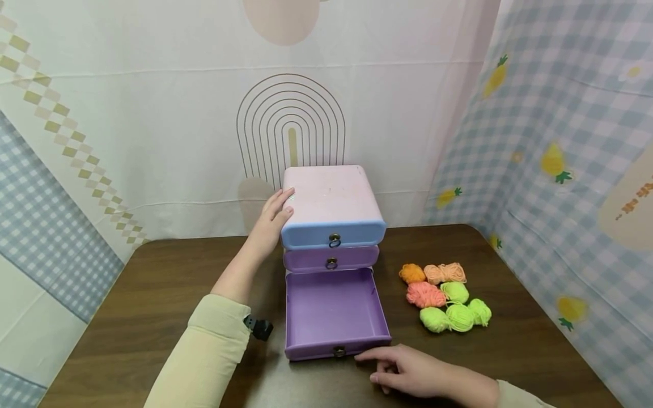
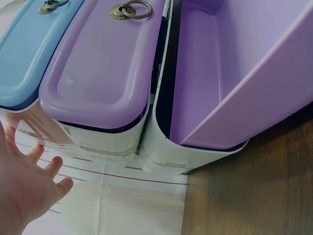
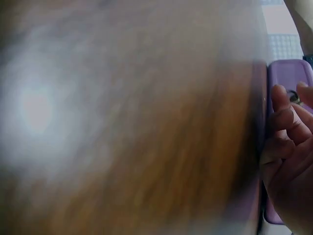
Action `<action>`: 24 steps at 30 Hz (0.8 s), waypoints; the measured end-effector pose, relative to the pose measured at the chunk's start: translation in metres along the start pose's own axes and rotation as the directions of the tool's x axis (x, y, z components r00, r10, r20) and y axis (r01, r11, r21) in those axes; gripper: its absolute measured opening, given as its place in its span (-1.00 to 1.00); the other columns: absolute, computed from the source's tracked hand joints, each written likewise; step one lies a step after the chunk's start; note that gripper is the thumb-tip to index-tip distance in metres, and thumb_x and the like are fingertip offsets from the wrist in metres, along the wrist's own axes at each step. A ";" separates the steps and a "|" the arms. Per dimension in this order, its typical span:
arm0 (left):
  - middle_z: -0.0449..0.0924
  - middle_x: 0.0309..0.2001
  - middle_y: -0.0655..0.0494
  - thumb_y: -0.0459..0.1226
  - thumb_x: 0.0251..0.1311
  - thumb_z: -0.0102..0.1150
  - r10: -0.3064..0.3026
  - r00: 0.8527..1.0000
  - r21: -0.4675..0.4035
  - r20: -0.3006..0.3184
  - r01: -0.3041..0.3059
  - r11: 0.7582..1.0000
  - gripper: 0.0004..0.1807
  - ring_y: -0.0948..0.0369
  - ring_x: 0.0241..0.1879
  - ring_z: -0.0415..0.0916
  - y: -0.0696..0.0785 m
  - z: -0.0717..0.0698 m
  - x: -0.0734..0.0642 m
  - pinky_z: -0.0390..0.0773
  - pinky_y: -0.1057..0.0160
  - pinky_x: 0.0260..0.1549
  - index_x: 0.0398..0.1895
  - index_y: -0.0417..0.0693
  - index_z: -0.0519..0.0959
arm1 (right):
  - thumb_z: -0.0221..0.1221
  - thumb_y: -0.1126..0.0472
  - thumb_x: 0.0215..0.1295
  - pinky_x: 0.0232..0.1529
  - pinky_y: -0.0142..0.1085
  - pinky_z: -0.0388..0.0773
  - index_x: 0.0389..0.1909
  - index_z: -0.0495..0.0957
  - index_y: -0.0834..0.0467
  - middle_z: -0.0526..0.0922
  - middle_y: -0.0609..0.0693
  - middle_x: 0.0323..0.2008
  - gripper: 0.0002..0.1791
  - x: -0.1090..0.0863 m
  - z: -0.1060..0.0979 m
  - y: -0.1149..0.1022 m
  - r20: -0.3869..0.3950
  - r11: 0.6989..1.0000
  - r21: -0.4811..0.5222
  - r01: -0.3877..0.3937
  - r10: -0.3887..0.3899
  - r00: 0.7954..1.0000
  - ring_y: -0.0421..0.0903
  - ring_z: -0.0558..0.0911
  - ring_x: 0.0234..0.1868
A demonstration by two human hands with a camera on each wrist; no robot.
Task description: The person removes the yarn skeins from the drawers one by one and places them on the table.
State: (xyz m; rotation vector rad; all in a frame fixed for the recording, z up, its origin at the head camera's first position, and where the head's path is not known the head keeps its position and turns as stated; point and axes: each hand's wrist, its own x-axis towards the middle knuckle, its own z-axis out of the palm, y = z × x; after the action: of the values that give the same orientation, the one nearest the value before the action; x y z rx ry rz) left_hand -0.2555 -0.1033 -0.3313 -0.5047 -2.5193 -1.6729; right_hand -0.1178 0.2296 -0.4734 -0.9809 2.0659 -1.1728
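A small three-drawer cabinet (image 1: 329, 195) with a pale pink top stands on the table. Its purple bottom drawer (image 1: 334, 309) is pulled out and has nothing inside. Above it, the purple middle drawer (image 1: 359, 258) and the blue top drawer (image 1: 306, 235) sit pushed in, each with a brass ring pull. My left hand (image 1: 267, 224) rests on the cabinet's upper left side, fingers spread in the left wrist view. Just right of the bottom drawer's ring pull (image 1: 339, 351), my right hand (image 1: 410, 371) has its index finger extended at the drawer front, the others loosely curled, holding nothing.
To the right of the cabinet lie several small yarn bundles: orange (image 1: 412, 273), peach (image 1: 445, 273), coral (image 1: 425, 294) and yellow-green (image 1: 460, 317). Patterned cloth (image 1: 194, 124) hangs behind the dark wooden table (image 1: 168, 277) and along its sides.
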 end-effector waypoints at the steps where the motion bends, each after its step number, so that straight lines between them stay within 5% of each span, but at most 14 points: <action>1: -0.19 0.57 -0.16 -0.16 0.50 -0.18 0.001 1.000 0.000 0.000 -0.001 1.000 -0.42 -0.15 0.53 -0.26 0.000 0.000 0.000 -0.18 -0.28 0.39 0.54 -0.06 0.16 | 0.07 0.07 0.50 -0.53 -0.49 0.45 0.34 0.44 0.06 0.56 -0.31 -0.48 -0.56 0.002 0.002 -0.001 -0.005 1.000 -0.006 0.000 0.000 1.000 -0.46 0.47 -0.51; 5: -0.19 0.57 -0.15 -0.16 0.50 -0.19 -0.003 1.000 0.003 0.000 0.003 1.000 -0.42 -0.15 0.53 -0.26 -0.001 0.000 0.001 -0.16 -0.28 0.39 0.54 -0.05 0.16 | 0.08 0.09 0.50 -0.55 -0.50 0.44 0.37 0.39 0.05 0.53 -0.34 -0.50 -0.53 0.009 0.007 -0.004 -0.029 0.999 -0.049 0.007 -0.008 1.000 -0.47 0.45 -0.53; 14: -0.21 0.59 0.04 -0.01 0.50 -0.18 0.015 1.000 -0.003 -0.017 -0.015 1.000 -0.42 -0.05 0.54 -0.28 -0.043 0.004 0.021 -0.19 -0.28 0.39 0.55 0.22 0.17 | 0.11 0.04 0.47 -0.51 -0.52 0.41 0.38 0.35 0.05 0.54 -0.32 -0.52 -0.48 0.017 0.010 -0.009 -0.006 0.999 -0.015 -0.036 0.036 0.999 -0.45 0.42 -0.56; 24: -0.17 0.59 0.07 0.06 0.46 -0.16 0.027 0.999 0.001 -0.037 -0.027 1.000 -0.41 -0.05 0.54 -0.26 -0.045 0.005 0.020 -0.18 -0.30 0.38 0.52 0.31 0.21 | 0.12 0.09 0.47 -0.68 -0.48 0.38 0.36 0.36 0.10 0.57 -0.22 -0.55 -0.50 0.022 0.016 -0.013 0.006 0.979 0.192 -0.062 0.062 0.998 -0.38 0.38 -0.68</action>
State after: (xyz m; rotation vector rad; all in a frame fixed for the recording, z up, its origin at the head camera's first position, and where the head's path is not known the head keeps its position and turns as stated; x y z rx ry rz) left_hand -0.2875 -0.1101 -0.3682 -0.5009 -2.4759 -1.6566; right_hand -0.1146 0.1995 -0.4719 -0.8187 1.9269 -1.3111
